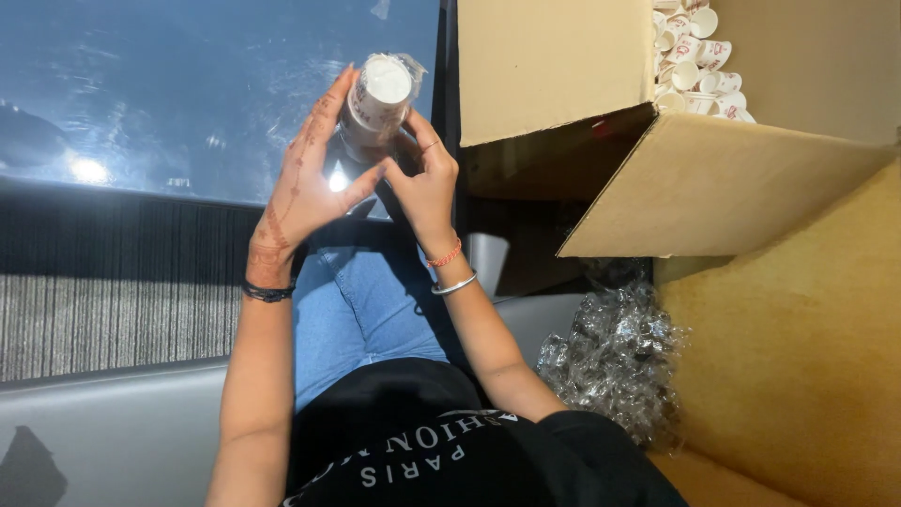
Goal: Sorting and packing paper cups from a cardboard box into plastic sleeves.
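**Cup sleeve held in both hands above the lap**

Over the lap, in front of the dark glossy surface (188, 84), both hands hold one sleeve of cups (378, 99), a stack of white paper cups with red print inside clear plastic wrap. Its white end faces the camera and the stack tilts away.

Left hand (305, 188): palm open against the sleeve's left side, fingers (330, 103) stretched up along it, thumb pressed in from below. Dark band at the wrist.

Right hand (427, 183): fingers curled round the lower right of the sleeve, pinching the wrap near its bottom end. Red thread and a silver bangle at the wrist.

To the right, an open box (713, 178) of brown cardboard stands with its flaps spread. Loose cups (694, 61) of the same kind lie heaped in it at top right. Crumpled clear plastic (615, 357) lies beside the person's right arm, below the box flap. Blue jeans and a black shirt show beneath the arms.
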